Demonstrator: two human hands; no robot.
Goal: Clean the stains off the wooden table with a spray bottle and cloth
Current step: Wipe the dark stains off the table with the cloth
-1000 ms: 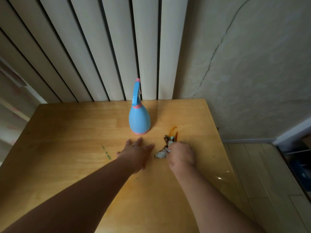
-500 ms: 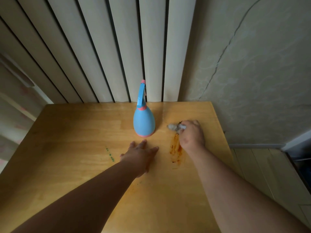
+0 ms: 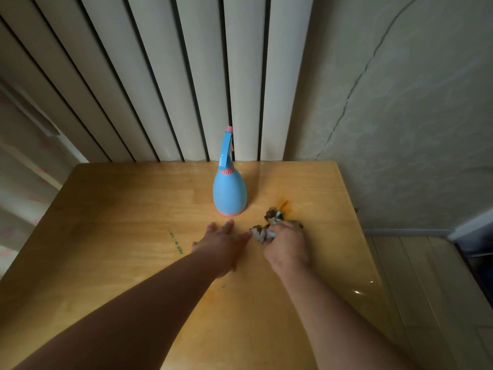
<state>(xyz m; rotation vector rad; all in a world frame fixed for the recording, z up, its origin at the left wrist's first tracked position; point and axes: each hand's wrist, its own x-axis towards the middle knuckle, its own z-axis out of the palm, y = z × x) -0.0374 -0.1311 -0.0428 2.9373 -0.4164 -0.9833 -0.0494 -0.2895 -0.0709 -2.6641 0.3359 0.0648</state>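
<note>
Right grip (image 3: 286,248) curls tight round the soiled cloth (image 3: 264,232) on the counter (image 3: 120,222), just 5 o'clock of the orange stain (image 3: 284,205), left grip (image 3: 221,245) lying flat and open at its 9, so we should bear down and scrub toward 1, missing the bottle (image 3: 229,194) at 11.

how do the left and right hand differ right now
The left hand lies flat on the wooden table, fingers straight, holding nothing; the right hand is curled round the crumpled cloth. The left hand sits near the green marks; the right hand sits by the orange stain. Both are on the table.
</note>
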